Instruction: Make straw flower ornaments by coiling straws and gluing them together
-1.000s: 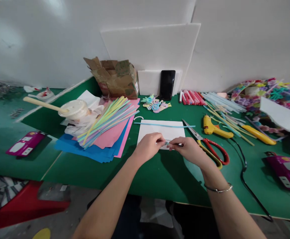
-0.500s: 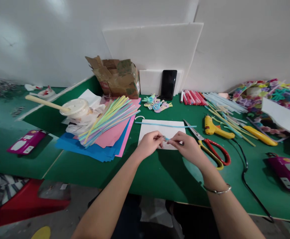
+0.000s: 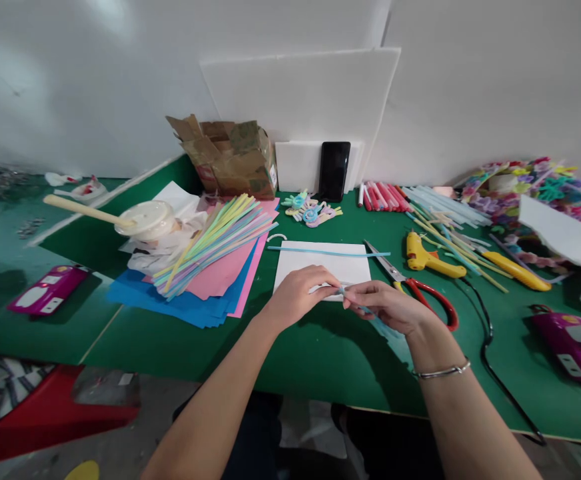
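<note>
My left hand [image 3: 304,293] pinches one end of a light-blue pipe cleaner [image 3: 340,291] between thumb and fingertips. Right beside it, my right hand [image 3: 385,303] is closed on the same pipe cleaner, whose free length trails out under the palm, smeared by motion. Both hands hover over the front edge of a white sheet [image 3: 295,263]. Across the back of that sheet lies another straight blue pipe cleaner [image 3: 320,251]. Scissors [image 3: 428,290] with red and yellow handles lie to the right, partly behind my right hand.
Left lie a pipe cleaner bundle [image 3: 220,233], blue paper [image 3: 170,300] and a lidded tub [image 3: 145,219]. Behind stand a cardboard box [image 3: 238,160] and a phone [image 3: 334,170]. Curled pieces [image 3: 310,208] lie before it. Right are a yellow glue gun [image 3: 430,255], its black cord [image 3: 488,333] and a yellow cutter [image 3: 518,272].
My right hand has turned and shifted slightly right and down, and a blurred length of blue pipe cleaner now shows beneath it. My left hand stays close, still pinching.
</note>
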{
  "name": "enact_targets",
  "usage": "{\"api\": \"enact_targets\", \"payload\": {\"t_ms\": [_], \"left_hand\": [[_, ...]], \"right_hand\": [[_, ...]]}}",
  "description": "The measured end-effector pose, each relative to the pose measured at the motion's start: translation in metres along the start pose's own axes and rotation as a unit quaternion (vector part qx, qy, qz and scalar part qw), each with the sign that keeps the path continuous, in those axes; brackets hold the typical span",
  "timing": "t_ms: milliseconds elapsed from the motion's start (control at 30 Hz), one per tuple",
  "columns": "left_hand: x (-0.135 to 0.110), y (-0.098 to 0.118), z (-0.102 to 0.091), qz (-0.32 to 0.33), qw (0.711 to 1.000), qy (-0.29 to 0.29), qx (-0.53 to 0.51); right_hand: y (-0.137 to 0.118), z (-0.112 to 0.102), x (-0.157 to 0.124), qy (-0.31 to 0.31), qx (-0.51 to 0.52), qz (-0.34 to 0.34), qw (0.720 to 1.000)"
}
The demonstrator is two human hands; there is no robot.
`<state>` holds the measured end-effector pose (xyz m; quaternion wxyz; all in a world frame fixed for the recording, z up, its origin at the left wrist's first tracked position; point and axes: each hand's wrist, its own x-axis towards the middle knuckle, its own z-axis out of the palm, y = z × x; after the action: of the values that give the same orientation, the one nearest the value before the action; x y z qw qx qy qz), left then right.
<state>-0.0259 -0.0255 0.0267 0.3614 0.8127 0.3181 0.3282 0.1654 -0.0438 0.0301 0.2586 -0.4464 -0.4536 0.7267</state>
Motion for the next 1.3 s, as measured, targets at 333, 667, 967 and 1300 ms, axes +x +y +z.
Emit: {"api": "enact_targets", "payload": {"t_ms": [333, 667, 967, 1300], "left_hand": [[0.002, -0.002, 0.010, -0.168, 0.985, 0.011, -0.023], [0.006, -0.006, 0.007, -0.219, 0.968, 0.044, -0.118], [0.006, -0.004, 0.000, -0.130, 0.989, 0.051, -0.039], [0.005, -0.002, 0.001, -0.131, 0.990, 0.043, -0.016]], "right_hand": [[0.005, 0.007, 0.006, 0.138, -0.267, -0.149, 0.942], [0.008, 0.014, 0.012, 0.194, -0.309, -0.177, 0.914], [0.005, -0.001, 0.006, 0.132, -0.156, -0.090, 0.975], [0.008, 0.002, 0.010, 0.223, -0.246, -0.154, 0.931]]}}
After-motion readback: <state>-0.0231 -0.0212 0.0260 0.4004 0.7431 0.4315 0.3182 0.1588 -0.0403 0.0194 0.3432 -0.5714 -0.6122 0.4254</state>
